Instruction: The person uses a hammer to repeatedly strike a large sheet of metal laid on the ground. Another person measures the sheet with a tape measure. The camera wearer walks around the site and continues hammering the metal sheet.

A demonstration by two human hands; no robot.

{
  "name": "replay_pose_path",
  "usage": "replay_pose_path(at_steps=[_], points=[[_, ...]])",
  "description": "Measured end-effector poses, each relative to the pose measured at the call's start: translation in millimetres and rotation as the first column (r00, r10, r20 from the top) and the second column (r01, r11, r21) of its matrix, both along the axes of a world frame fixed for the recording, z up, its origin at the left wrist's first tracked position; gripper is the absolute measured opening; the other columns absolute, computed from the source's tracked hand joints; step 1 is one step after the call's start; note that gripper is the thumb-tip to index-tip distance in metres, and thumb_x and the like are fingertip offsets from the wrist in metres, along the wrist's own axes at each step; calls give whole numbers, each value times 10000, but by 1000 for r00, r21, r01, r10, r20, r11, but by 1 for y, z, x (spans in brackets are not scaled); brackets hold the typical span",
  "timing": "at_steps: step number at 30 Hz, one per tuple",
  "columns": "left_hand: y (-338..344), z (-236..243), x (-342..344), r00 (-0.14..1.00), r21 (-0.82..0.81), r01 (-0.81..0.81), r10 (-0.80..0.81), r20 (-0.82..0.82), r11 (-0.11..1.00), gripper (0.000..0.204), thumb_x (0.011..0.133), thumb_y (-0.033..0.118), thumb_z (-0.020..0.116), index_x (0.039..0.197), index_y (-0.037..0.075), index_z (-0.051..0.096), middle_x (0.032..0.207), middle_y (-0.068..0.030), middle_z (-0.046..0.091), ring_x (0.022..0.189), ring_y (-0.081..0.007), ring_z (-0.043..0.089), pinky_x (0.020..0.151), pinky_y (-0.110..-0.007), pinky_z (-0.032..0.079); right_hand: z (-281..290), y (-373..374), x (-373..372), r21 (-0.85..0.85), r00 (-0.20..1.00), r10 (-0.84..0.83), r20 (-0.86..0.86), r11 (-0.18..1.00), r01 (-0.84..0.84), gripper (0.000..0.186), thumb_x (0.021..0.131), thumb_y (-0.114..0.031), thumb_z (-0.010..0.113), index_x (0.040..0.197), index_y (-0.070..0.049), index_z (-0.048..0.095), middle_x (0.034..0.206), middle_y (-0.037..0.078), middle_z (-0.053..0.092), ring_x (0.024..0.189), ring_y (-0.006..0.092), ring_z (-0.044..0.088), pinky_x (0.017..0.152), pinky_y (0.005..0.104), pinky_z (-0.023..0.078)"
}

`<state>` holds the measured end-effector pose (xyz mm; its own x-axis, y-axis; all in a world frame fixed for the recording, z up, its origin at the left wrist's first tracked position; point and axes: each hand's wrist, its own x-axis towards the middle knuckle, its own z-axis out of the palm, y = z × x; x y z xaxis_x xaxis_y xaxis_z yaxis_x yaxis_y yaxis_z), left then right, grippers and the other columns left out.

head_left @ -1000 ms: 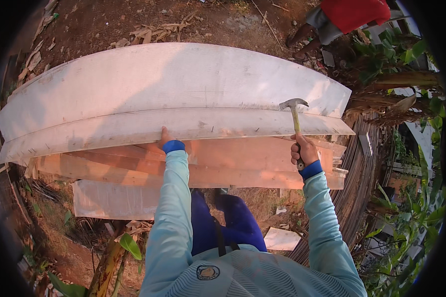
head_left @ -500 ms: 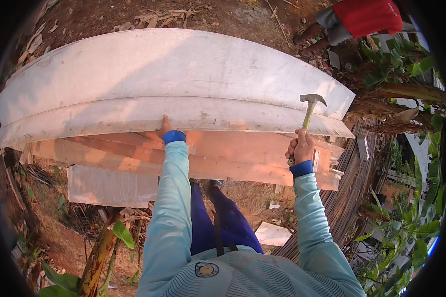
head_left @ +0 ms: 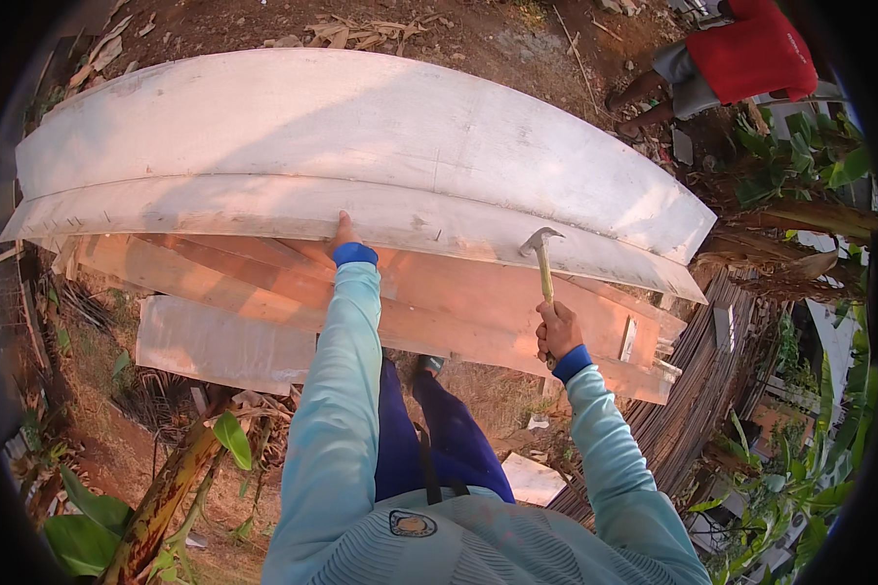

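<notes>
A long pale board [head_left: 351, 107] with a lengthwise seam spans the upper middle, a few nails sticking up along its near strip. My left hand [head_left: 346, 234] grips that strip's near edge, one digit showing on top, the others hidden. My right hand [head_left: 558, 331] is closed round the handle of a claw hammer [head_left: 546, 280], whose head overlaps the board's lower right part in the view; whether it touches cannot be told. Beneath lie stacked orange-tinted boards [head_left: 468, 302]. A lighter sheet [head_left: 219, 341] lies lower on the left.
A person [head_left: 737, 58] in a red shirt stands at upper right. A pile of long dark strips [head_left: 712, 361] lies to my right. Banana plants [head_left: 98, 531] flank both sides. Dry leaves and debris cover the soil, with a pale square sheet [head_left: 532, 480] below the boards.
My right hand and the hammer have moved left and down. My left hand has shifted up and right in the view along with the board, whose right end now sits lower.
</notes>
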<state>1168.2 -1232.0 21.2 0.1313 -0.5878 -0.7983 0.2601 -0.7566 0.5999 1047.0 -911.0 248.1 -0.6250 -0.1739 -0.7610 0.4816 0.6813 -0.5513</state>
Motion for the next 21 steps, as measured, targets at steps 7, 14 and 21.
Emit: replay_pose_path(at_steps=[7,14,21], points=[[-1,-22,29,998,-4,10,-10,55,1000,629,850,253,678,1303,-67,381,1254,-160,528,1009,-304,576,848,-410,509,61,-48,8,-410,981,-30,-189,911,-51,305,971,-318,433,1042,-30,502,535,-5,371,359,89,348,318,261,312],[19,28,7,977,-67,60,-72,-199,996,514,917,107,561,1331,-36,291,1306,-209,408,1128,-328,508,881,-458,527,-9,-63,34,-167,909,397,-130,895,-414,287,980,-342,436,999,-61,491,552,-18,373,364,71,340,318,251,308],[31,24,34,957,-110,164,-185,-222,980,467,920,108,554,1297,-40,322,1224,-204,475,1055,-327,549,861,-452,541,40,-78,19,-422,963,86,-257,886,-192,278,982,-302,432,1002,-32,494,531,10,411,347,102,362,312,297,306]])
